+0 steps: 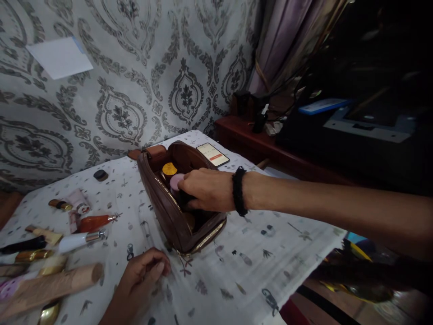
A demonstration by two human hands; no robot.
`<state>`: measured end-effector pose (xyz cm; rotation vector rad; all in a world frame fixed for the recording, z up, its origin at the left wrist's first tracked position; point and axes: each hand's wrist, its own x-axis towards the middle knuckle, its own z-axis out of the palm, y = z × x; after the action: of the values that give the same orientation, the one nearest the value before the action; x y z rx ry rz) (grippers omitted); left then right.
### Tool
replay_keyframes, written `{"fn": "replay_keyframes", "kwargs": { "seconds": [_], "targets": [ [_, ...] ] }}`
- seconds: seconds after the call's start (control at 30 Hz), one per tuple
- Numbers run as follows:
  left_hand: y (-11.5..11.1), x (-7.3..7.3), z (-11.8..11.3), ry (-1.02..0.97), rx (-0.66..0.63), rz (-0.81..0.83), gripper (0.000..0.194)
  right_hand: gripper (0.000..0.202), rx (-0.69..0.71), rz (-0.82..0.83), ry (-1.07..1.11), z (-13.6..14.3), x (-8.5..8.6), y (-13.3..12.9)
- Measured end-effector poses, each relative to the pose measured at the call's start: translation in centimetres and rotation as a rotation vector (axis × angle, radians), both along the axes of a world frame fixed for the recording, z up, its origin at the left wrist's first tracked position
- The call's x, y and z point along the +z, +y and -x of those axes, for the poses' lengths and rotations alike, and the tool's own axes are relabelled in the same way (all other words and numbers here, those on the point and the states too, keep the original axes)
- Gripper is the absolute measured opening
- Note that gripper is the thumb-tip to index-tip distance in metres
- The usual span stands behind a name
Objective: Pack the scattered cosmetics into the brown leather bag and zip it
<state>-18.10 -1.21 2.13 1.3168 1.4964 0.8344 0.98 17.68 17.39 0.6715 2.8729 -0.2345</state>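
An open brown zippered bag [162, 210] stands on the patterned white cloth. Reaching into it from the right is my right hand [209, 189], with a black band on the wrist. Its fingertips are at a pink round item [176, 182], and the lower fingers are hidden inside the bag. Beside the pink item sits a yellow-lidded jar [169, 169]. My left hand [144, 277] rests on the cloth in front of the bag, fingers curled in and nothing visible in them.
Cosmetic tubes and bottles lie at the left, among them an orange bottle [96, 223] and a beige tube [64, 284]. A small black lid [99, 174] is near the wall. Behind the bag lies a phone [213, 154]. A dark red wooden surface [237, 133] stands at the back right.
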Motion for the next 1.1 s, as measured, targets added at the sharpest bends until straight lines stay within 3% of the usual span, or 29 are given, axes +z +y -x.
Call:
{"fn": "replay_keyframes", "kwargs": {
  "seconds": [0.23, 0.33, 0.5, 0.57, 0.67, 0.83, 1.0, 1.1],
  "targets": [
    [-0.1, -0.8, 0.2, -0.018, -0.030, -0.025, 0.040, 0.042, 0.006, -0.010, 0.012, -0.3, -0.1, 0.1],
    [-0.1, -0.7, 0.0, -0.040, -0.038, -0.027, 0.039, 0.038, -0.008, -0.031, 0.048, -0.6, 0.4, -0.1],
    [0.2, -0.1, -0.5, -0.095, -0.020, -0.077, 0.041, 0.004, -0.048, -0.128, 0.367, -1.5, 1.5, -1.7],
    [0.2, 0.0, -0.6, -0.128, 0.003, -0.074, 0.042, 0.015, 0.001, -0.138, 0.545, -1.6, 1.2, -3.0],
    [0.2, 0.0, -0.8, -0.209, 0.039, -0.088, 0.042, 0.025, 0.137, -0.112, 0.725, -1.0, -0.5, -5.8],
    [0.4, -0.1, -0.5, -0.349, 0.129, -0.176, 0.043, 0.030, 0.295, -0.047, 0.888, 1.6, -5.3, -11.1],
    [0.7, 0.5, 0.8, -0.398, 0.290, -0.262, 0.040, 0.030, 0.281, 0.167, 0.895, 4.9, -9.3, -13.3],
    [0.8, 1.1, 2.2, -0.353, 0.387, -0.327, 0.039, 0.037, 0.154, 0.413, 0.901, 7.0, -10.8, -13.0]
  ]
}}
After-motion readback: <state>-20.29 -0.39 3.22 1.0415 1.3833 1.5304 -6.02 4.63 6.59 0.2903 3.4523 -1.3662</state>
